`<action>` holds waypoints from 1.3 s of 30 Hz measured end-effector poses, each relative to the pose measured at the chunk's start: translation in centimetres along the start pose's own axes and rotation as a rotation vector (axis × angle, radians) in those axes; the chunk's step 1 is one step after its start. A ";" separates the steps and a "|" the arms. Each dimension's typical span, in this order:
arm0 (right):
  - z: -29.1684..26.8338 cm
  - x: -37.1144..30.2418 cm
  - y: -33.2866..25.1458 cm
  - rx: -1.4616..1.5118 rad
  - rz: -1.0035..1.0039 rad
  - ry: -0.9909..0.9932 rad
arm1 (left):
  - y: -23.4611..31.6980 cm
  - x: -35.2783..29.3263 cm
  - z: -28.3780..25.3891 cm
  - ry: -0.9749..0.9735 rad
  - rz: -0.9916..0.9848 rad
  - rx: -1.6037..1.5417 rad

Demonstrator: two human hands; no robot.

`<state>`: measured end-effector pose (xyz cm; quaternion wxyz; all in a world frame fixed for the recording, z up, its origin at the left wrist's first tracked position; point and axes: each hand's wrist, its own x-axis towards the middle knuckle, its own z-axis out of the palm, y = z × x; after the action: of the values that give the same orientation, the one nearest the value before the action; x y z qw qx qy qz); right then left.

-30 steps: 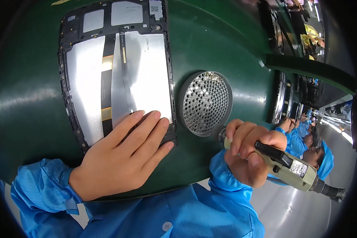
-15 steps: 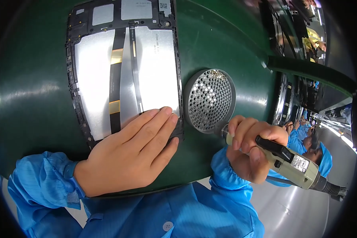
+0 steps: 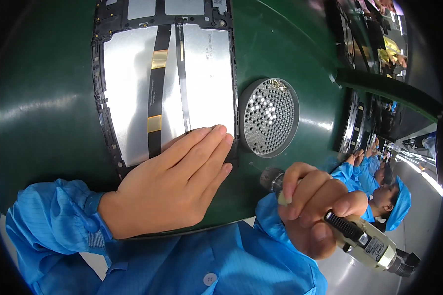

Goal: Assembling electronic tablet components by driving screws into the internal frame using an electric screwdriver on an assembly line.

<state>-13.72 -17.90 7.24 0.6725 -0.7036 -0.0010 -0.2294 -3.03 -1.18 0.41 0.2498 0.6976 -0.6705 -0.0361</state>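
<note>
A tablet-like device with its back off lies on the bench, showing a broad silver panel (image 3: 209, 78) inside a black frame, crossed by dark flat cables with gold tape. My left hand (image 3: 174, 182) rests flat on its near end, fingers stretched out and close together; it covers part of the near edge. In my right hand (image 3: 315, 209) is a pale green electric screwdriver (image 3: 371, 241) with a black lever, its fingers wrapped round the body. The tool's front end points left, below a round grey dish (image 3: 293, 130) with a perforated plate holding small screws. I cannot make out the bit's tip.
The green bench top (image 3: 39, 123) curves along its near edge, close to my body. A dark green raised rail (image 3: 389, 88) runs at the right. Beyond it stand more dark device parts (image 3: 354, 118), and co-workers in blue (image 3: 401, 201) sit there.
My right hand and the screwdriver have moved down and toward me, away from the dish. The tablet and dish sit slightly higher and further right in the picture; my left hand still lies on the tablet.
</note>
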 end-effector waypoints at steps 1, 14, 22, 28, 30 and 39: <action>0.1 0.1 0.1 -0.001 0.015 -0.035 | 0.1 0.0 0.0 -0.001 -0.007 0.000; 0.5 -0.2 1.4 0.005 0.014 -0.073 | 0.3 -0.2 0.7 0.053 -0.038 -0.008; 1.0 -0.4 1.5 -0.005 0.046 -0.028 | 0.3 -0.2 0.7 0.055 -0.042 -0.019; 1.0 -0.1 2.1 0.023 -0.014 -0.050 | 0.2 -0.4 0.8 0.069 -0.049 -0.004; 0.8 -0.1 2.1 0.060 -0.051 -0.053 | 0.1 -0.3 0.5 0.062 -0.043 -0.007; 1.2 -0.1 2.1 -0.024 -0.023 -0.062 | -0.1 -0.3 0.1 0.036 -0.035 -0.008</action>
<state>-12.77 -16.89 5.18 0.6612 -0.7182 -0.0269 -0.2152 -3.05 -0.93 0.20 0.2640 0.7087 -0.6535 -0.0307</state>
